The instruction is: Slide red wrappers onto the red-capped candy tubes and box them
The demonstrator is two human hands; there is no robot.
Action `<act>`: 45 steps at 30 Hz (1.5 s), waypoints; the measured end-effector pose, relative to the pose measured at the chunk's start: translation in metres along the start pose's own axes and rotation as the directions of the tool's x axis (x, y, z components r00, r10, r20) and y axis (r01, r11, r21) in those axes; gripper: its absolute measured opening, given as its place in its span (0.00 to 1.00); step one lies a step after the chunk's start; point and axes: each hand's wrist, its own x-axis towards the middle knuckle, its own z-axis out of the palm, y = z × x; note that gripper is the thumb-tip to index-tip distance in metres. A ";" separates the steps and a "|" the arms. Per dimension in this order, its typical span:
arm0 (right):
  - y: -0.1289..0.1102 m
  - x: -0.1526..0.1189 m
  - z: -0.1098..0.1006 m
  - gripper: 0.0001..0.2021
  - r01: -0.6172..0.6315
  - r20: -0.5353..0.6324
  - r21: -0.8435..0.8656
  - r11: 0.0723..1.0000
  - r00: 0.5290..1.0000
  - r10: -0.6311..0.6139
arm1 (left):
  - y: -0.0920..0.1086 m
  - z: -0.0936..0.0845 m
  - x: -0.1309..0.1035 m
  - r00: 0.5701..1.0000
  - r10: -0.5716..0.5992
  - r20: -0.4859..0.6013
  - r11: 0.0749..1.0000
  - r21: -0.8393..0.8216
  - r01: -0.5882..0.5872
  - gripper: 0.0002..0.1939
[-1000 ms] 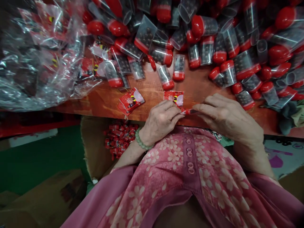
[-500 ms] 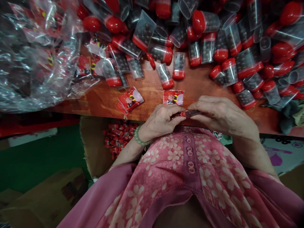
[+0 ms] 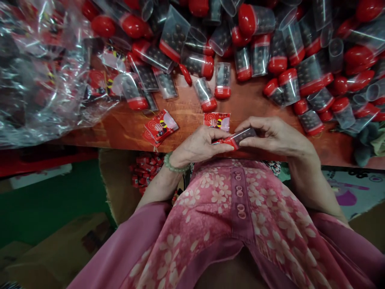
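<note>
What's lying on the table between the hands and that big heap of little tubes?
In the head view, a red printed packet lies there just beyond the left hand and right hand; otherwise bare wooden table.

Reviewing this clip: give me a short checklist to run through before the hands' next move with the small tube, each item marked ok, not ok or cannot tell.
1. Tube held by both hands: ok. The right hand grips the clear body of the small tube; the left hand pinches its red end.
2. Red end fully seated: cannot tell, fingers cover it.
3. Tube filled with dark pellets: ok, visible through the clear wall.
4. Printed red packet in reach: ok, flat on the wooden table just beyond the hands.
5. More tubes at hand: ok, a pile of red-capped tubes lies further back.
</note>
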 end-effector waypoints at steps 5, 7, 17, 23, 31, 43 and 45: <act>-0.004 0.001 -0.003 0.11 0.000 -0.032 -0.003 1.000 0.999 0.000 | 0.001 0.006 0.007 0.999 -0.001 -0.032 0.996 -0.086 -0.002 0.16; 0.001 0.004 -0.002 0.13 -0.045 -0.009 0.177 0.983 0.999 0.047 | 0.005 0.005 0.007 1.000 0.014 -0.017 0.991 -0.133 -0.017 0.19; 0.015 0.016 0.026 0.21 0.060 -0.365 0.577 0.814 0.911 0.192 | -0.009 -0.012 -0.009 0.907 0.085 -0.413 0.924 -0.309 -0.227 0.34; 0.014 0.033 0.042 0.23 0.178 -0.464 0.623 0.762 0.868 0.177 | -0.010 0.028 0.012 0.826 -0.099 -0.554 0.736 -0.600 -0.314 0.22; 0.016 0.026 0.049 0.19 0.136 -0.368 0.402 0.906 0.930 0.023 | -0.007 0.026 0.024 0.745 -0.146 -0.651 0.697 -0.602 -0.390 0.19; 0.017 0.035 0.060 0.15 0.201 -0.430 0.276 0.940 0.900 -0.066 | -0.004 0.023 0.031 0.759 -0.121 -0.639 0.654 -0.627 -0.424 0.23; 0.016 0.036 0.060 0.16 0.206 -0.433 0.305 0.930 0.900 -0.057 | -0.001 0.022 0.028 0.793 -0.096 -0.601 0.638 -0.649 -0.415 0.23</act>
